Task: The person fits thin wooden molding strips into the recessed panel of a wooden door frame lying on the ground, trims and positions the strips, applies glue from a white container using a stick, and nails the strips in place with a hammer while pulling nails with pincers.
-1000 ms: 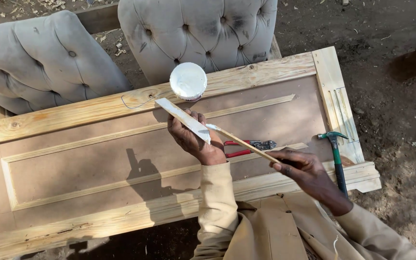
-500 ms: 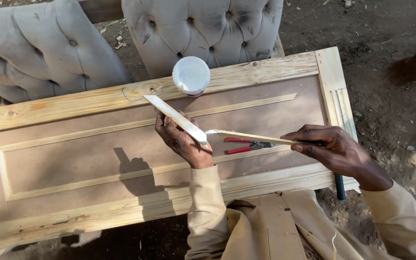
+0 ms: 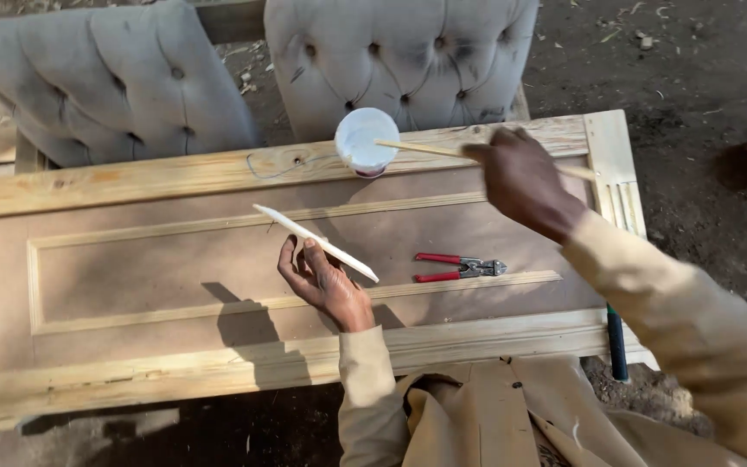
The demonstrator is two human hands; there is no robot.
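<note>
You looked mid glue-loading: right hand (image 3: 522, 180) gripped the thin wooden stick (image 3: 417, 149) over the small white round tub (image 3: 366, 141), left hand (image 3: 326, 281) pinched the flat white-coated wooden strip (image 3: 315, 242) just below it, so next you'd need a careful dip.

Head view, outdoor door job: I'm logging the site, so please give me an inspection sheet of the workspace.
Surface: wooden door panel lying flat, pine frame around brown inset board.
Job's things: thin white strip in the left hand; thin wooden stick in the right hand, its tip at the white tub on the top rail.
Clutter: red-handled pliers on the panel; a dark tool handle at the right edge, head hidden.
Hands: left palm up under the strip; right closed on the stick, blurred.
Cables: nothing seen.
Surroundings: two tufted grey cushions behind the door; bare dirt ground.
</note>
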